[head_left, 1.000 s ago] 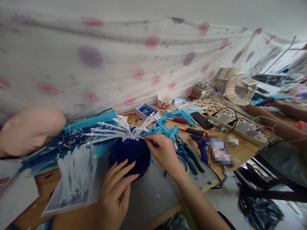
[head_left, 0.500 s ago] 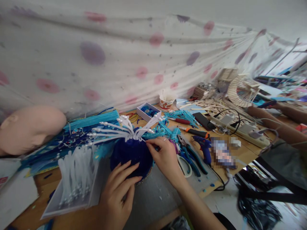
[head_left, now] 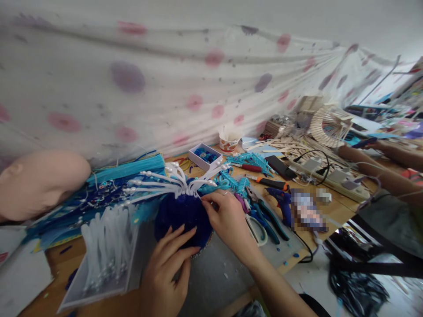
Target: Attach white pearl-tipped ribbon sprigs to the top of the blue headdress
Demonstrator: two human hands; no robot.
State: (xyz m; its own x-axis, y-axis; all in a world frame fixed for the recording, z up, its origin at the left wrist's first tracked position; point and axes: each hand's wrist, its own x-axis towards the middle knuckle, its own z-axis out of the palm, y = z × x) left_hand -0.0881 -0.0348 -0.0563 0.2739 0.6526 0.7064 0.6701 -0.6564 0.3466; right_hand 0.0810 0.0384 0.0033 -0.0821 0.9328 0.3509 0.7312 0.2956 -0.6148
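A dark blue velvet round piece (head_left: 180, 215) with a beaded rim lies in front of me on a grey mat. A fan of white fuzzy stems (head_left: 180, 178), tipped with pearl beads, spreads from its far edge. My left hand (head_left: 170, 264) rests on the near side of the velvet, fingers stretched out and apart. At the right of the stem bases, my right hand (head_left: 224, 211) is closed in a pinch, thumb and forefinger at the thin end of a white stem. The pinched tip is small and partly hidden by the fingers.
Left stand a tray of white stems (head_left: 105, 251) and a mannequin head (head_left: 42, 185). To the right lie pliers (head_left: 267, 215), scissors (head_left: 257, 231), a blue glue gun (head_left: 282, 204) and a power strip (head_left: 330, 178). Another person's arms (head_left: 380, 167) reach in at far right.
The view has shifted slightly. The velvet piece and both hands stay together in nearly the same pose, with the left hand a little further right in the picture.
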